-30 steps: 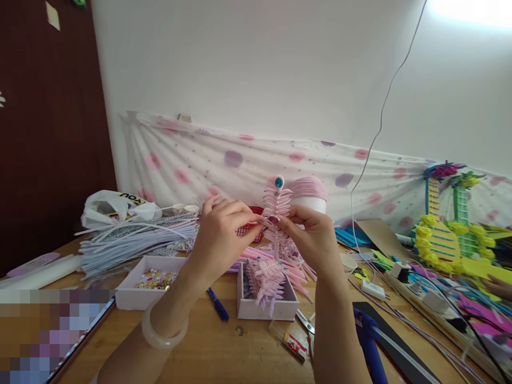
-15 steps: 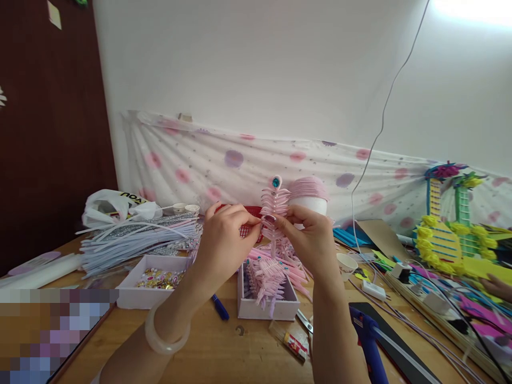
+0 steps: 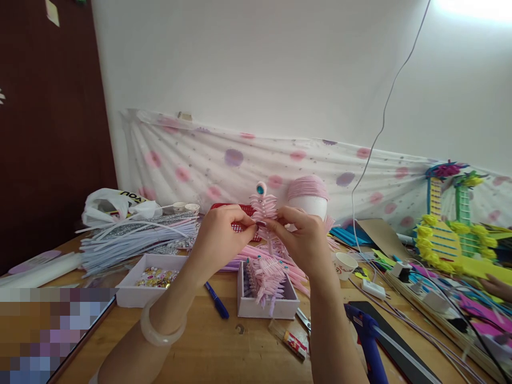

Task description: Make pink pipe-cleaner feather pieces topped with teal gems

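Both hands meet at a pink feather-shaped pipe-cleaner craft, held upright with a teal gem at its round top and small beads down its middle. My left hand pinches at its left side; whether a tiny bead sits between those fingertips is hidden. On the other side, my right hand grips its stem between thumb and fingers. Below them stands a white box piled with similar pink feather crafts. Left of it, another white box holds loose gems and beads.
A blue marker, a glue stick, scissors and a blue glue gun lie on the table. Pale pipe cleaners are heaped left. A power strip and cables run along the right, near another person's hand.
Both hands and the feather craft have shifted slightly left. The fingertips of the two hands have come closer together on the craft.
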A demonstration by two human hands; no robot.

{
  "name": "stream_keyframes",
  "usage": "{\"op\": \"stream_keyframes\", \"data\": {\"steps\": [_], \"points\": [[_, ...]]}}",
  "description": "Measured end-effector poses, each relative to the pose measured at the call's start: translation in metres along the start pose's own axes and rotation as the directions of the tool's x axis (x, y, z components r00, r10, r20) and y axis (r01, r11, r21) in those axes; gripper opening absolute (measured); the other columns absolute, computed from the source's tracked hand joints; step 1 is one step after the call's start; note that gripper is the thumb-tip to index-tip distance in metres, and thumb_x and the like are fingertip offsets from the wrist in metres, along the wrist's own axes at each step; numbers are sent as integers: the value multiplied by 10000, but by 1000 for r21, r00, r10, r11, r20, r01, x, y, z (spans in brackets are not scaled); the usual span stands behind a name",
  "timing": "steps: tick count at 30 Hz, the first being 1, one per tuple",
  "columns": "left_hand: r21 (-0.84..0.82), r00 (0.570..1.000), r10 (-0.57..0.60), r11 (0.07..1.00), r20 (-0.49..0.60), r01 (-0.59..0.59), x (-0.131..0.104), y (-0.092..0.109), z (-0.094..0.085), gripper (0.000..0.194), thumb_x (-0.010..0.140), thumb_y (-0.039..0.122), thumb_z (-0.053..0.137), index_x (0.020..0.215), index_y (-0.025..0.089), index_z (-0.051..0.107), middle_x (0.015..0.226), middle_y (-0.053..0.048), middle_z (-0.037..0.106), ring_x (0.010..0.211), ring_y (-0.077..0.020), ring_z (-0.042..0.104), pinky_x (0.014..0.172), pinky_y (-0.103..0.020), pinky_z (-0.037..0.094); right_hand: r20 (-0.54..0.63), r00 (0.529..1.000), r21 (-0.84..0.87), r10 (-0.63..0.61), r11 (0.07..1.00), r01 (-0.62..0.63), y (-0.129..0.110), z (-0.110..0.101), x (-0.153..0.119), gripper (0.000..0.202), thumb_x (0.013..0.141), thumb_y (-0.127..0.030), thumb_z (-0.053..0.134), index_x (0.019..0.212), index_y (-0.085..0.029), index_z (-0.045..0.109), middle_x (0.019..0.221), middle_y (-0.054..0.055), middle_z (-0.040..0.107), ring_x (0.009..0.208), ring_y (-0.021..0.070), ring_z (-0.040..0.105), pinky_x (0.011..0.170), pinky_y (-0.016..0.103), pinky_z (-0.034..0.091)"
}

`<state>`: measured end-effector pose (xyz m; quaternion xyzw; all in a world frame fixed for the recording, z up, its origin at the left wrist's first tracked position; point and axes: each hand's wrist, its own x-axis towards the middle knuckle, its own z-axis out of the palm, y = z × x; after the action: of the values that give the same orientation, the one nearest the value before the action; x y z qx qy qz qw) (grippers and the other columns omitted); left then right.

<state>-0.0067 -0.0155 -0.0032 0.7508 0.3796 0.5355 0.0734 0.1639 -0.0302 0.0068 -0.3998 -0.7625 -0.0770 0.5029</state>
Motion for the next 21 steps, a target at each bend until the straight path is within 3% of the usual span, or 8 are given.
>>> {"op": "stream_keyframes", "data": {"steps": [6, 14, 19, 21], "points": [[10, 997, 4, 1000, -71, -3, 1, -4, -2, 126, 720, 144, 630, 616, 178, 692, 675, -13, 707, 664, -165, 626, 646, -286, 431, 196, 980, 10, -24, 1000, 22, -5, -3, 0, 133, 891, -205, 552, 759, -191, 552, 691, -13, 570, 616, 119, 459, 596, 244, 361], [171, 987, 51, 985, -150, -24, -1, 0, 7, 146, 731, 150, 621, 591, 185, 643, 654, -28, 687, 690, -200, 605, 649, -325, 418, 160, 985, 32, 64, 997, -70, -5, 1, 0, 166, 887, -243, 568, 732, -189, 550, 684, -4, 597, 643, 135, 492, 592, 250, 356], [164, 986, 41, 986, -162, -14, -2, 1, 9, 139, 741, 154, 626, 606, 183, 643, 661, -29, 690, 682, -196, 615, 646, -323, 435, 146, 984, 89, 107, 989, -121, -4, -1, 1, 193, 879, -253, 574, 704, -184, 534, 643, -15, 557, 616, 129, 471, 571, 244, 347], [112, 994, 16, 994, -107, -4, -1, 0, 6, 113, 751, 160, 630, 653, 181, 681, 713, -37, 720, 700, -197, 635, 666, -323, 458, 162, 980, 148, 118, 979, -142, 0, -2, 2, 204, 896, -270, 549, 713, -179, 544, 643, -18, 538, 622, 129, 462, 569, 240, 343]]}}
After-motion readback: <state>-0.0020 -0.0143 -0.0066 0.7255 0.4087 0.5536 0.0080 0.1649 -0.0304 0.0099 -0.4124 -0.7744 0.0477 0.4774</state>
